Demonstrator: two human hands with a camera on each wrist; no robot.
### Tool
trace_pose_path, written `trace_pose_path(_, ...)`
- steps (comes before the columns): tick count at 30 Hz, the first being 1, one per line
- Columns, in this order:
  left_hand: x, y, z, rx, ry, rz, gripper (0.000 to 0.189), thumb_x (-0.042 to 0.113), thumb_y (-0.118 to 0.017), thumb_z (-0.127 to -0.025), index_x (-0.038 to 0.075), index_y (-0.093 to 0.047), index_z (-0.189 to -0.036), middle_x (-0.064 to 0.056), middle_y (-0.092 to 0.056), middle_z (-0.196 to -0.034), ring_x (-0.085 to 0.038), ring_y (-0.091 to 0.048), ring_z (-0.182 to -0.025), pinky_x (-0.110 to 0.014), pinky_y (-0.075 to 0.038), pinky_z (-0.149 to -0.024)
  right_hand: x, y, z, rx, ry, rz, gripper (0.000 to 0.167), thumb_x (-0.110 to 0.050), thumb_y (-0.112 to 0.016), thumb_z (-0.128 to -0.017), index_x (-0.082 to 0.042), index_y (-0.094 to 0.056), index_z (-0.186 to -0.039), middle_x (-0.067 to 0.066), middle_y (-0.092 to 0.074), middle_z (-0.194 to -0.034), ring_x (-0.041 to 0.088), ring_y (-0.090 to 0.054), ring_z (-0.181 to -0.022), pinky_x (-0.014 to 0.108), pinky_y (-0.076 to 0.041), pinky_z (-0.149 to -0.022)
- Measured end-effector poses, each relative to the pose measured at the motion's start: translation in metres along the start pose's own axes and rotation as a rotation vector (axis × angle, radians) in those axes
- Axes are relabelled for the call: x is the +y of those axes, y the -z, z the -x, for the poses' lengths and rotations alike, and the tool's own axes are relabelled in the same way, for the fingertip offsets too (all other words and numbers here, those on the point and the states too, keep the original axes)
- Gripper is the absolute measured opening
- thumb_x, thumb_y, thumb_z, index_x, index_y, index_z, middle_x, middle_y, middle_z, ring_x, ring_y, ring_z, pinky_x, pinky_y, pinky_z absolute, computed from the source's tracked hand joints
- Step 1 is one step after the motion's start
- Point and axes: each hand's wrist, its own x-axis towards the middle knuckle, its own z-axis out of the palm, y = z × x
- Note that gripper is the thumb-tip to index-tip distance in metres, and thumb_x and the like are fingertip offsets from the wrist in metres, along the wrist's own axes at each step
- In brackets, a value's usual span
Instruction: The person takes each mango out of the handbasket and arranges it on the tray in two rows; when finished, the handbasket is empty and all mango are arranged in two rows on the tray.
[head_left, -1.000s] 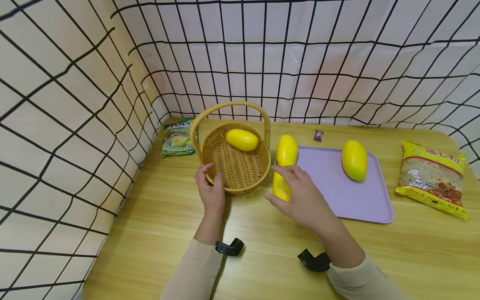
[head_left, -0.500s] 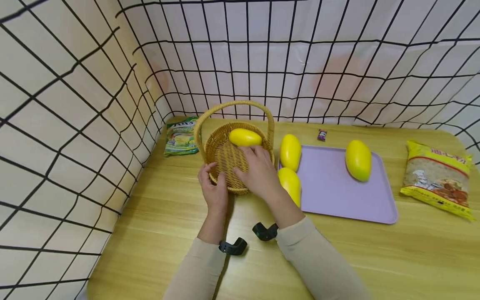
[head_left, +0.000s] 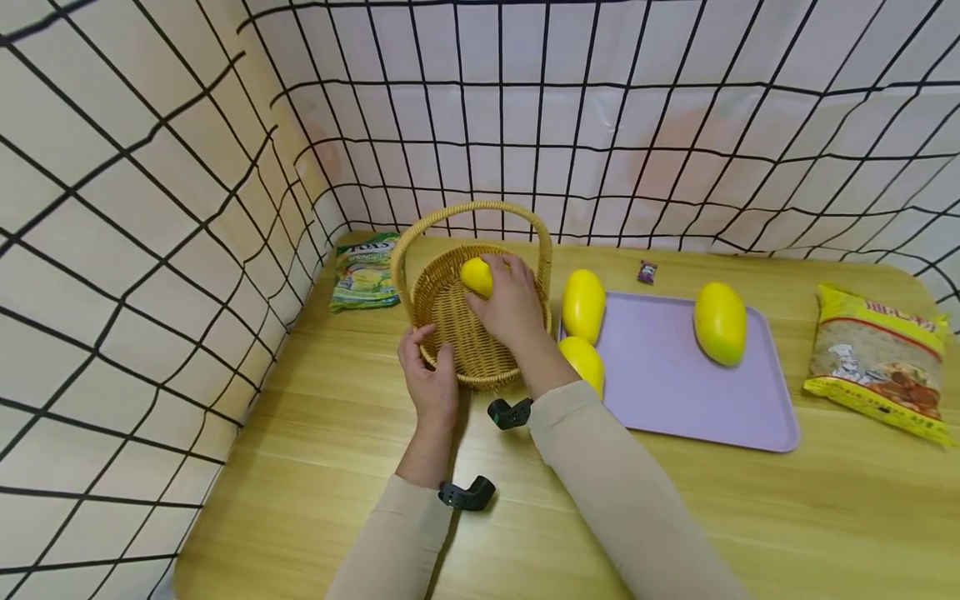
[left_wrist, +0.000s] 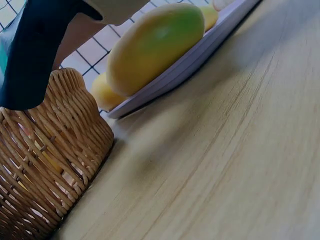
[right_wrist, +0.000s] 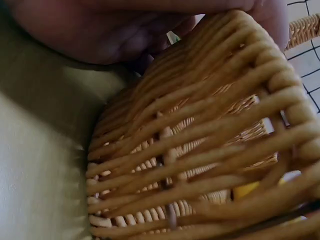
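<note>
In the head view a round wicker basket (head_left: 461,333) with a tall handle stands on the wooden table. My left hand (head_left: 432,383) grips its front left rim, thumb inside; the right wrist view shows that hand (right_wrist: 120,30) against the weave (right_wrist: 200,145). Reaching inside the basket, my right hand (head_left: 513,307) holds a yellow mango (head_left: 476,277), its fingers over the top and right end, which they hide. Two more mangoes, a rear one (head_left: 583,306) and a front one (head_left: 584,363), lie by the left edge of a lilac tray (head_left: 675,367).
Another mango (head_left: 720,323) lies at the tray's right side. A green candy bag (head_left: 365,275) is left of the basket, and a tiny purple packet (head_left: 647,272) sits behind the tray. A yellow food bag (head_left: 877,362) lies far right. Black wire grid (head_left: 577,117) encloses the back and left.
My right hand has moved left from the mangoes beside the tray into the basket and taken hold of the mango there. The left hand has stayed on the rim.
</note>
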Motion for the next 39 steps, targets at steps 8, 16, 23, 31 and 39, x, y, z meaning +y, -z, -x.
trace_pose_path(8,-0.001,0.0,0.001,0.012,0.003,-0.007,0.034,0.005,-0.061,-0.089,-0.001,-0.059,-0.122,-0.016,-0.037,-0.154,-0.031,-0.027,-0.152,-0.051,-0.017,-0.128,-0.001,-0.01,0.002,-0.012,-0.077,-0.079,0.069,-0.039,-0.075,-0.091,-0.02,-0.047,-0.152,0.012,-0.042,-0.154,0.034,-0.04,-0.141,0.052,-0.043,-0.112)
trace_pose_path(16,0.001,0.0,0.0,0.005,0.001,0.007,0.034,0.003,-0.06,-0.089,-0.002,-0.058,-0.123,-0.017,-0.037,-0.154,-0.029,-0.027,-0.152,-0.049,-0.019,-0.127,0.0,-0.01,-0.004,0.021,-0.1,-0.101,0.073,-0.04,-0.076,-0.089,-0.019,-0.045,-0.152,0.014,-0.042,-0.153,0.035,-0.043,-0.138,0.053,-0.043,-0.11)
trace_pose_path(23,0.002,0.0,0.0,0.0,0.016,0.002,0.033,0.003,-0.06,-0.091,0.0,-0.058,-0.124,-0.015,-0.036,-0.155,-0.03,-0.026,-0.153,-0.051,-0.017,-0.127,0.002,-0.014,-0.01,-0.024,-0.157,-0.1,0.081,-0.037,-0.079,-0.087,-0.017,-0.04,-0.155,0.016,-0.041,-0.155,0.038,-0.044,-0.138,0.054,-0.041,-0.111)
trace_pose_path(31,0.0,0.001,0.0,-0.005,0.032,-0.006,0.033,0.006,-0.06,-0.092,0.001,-0.058,-0.124,-0.013,-0.034,-0.157,-0.03,-0.025,-0.153,-0.052,-0.018,-0.127,0.005,-0.02,-0.011,-0.02,-0.192,-0.113,0.083,-0.033,-0.08,-0.087,-0.017,-0.038,-0.156,0.016,-0.04,-0.155,0.038,-0.044,-0.137,0.054,-0.04,-0.112)
trace_pose_path(39,0.0,0.0,-0.001,0.003,0.021,0.011,0.033,0.004,-0.059,-0.091,-0.001,-0.059,-0.123,-0.015,-0.034,-0.156,-0.03,-0.025,-0.154,-0.05,-0.018,-0.127,0.005,-0.02,-0.012,-0.035,-0.199,-0.086,0.078,-0.028,-0.077,-0.09,-0.016,-0.037,-0.156,0.018,-0.044,-0.151,0.037,-0.047,-0.134,0.053,-0.041,-0.112)
